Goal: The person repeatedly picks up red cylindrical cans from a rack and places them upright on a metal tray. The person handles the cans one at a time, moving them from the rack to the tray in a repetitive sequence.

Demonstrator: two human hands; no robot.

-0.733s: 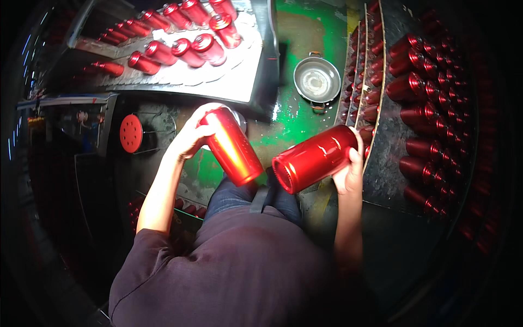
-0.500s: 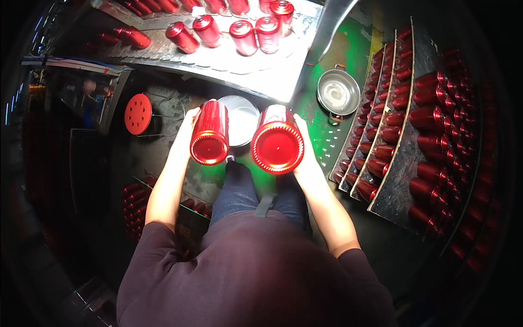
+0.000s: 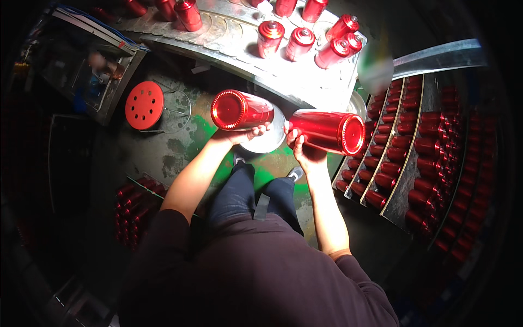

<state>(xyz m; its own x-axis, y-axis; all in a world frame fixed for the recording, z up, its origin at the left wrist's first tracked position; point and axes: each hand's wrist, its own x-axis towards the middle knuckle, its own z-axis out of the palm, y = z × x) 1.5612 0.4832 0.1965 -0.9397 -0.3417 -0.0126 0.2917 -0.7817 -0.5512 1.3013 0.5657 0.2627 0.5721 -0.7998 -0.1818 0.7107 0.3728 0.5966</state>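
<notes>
sideways, red can (image 3: 242, 109) in left hand (image 3: 242, 133); second can (image 3: 327, 131) in right hand (image 3: 302, 150)

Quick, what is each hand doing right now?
Left hand: closed around a red can, held sideways.
Right hand: closed around another red can, also sideways.

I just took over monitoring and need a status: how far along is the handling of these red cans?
Already racked: rows of red cans fill the slanted racks on the right. In hand: the left hand holds one red can and the right hand another, both lying sideways. Left: about eight upright cans stand on the metal table, and more lie in a bin at lower left.
</notes>
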